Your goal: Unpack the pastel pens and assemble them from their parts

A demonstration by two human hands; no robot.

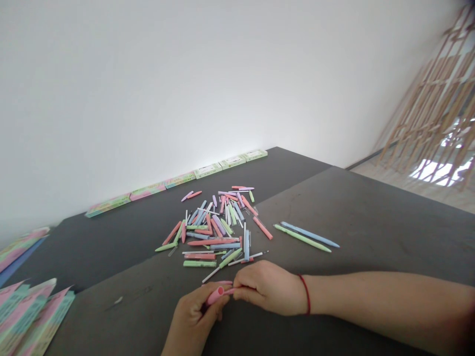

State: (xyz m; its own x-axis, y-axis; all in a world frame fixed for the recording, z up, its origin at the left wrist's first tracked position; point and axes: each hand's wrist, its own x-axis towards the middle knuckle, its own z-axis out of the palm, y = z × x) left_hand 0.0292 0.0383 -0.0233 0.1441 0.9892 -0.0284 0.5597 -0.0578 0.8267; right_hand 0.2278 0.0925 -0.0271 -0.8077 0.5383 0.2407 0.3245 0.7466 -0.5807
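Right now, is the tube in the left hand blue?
No, the tube gripped in the left hand is pink, with its open end facing the camera.

No word, brand or number can be read. Along the wall-side edge of the tabletop [356,207], the pale green boxes [208,170] nearest the far corner carry small dark marks like lettering, and the pastel boxes [148,191] in line with them show fainter printing, all too small and blurred to make out. At the tabletop's near left corner, the pink-and-teal packs [46,319] bear tiny print, likewise illegible
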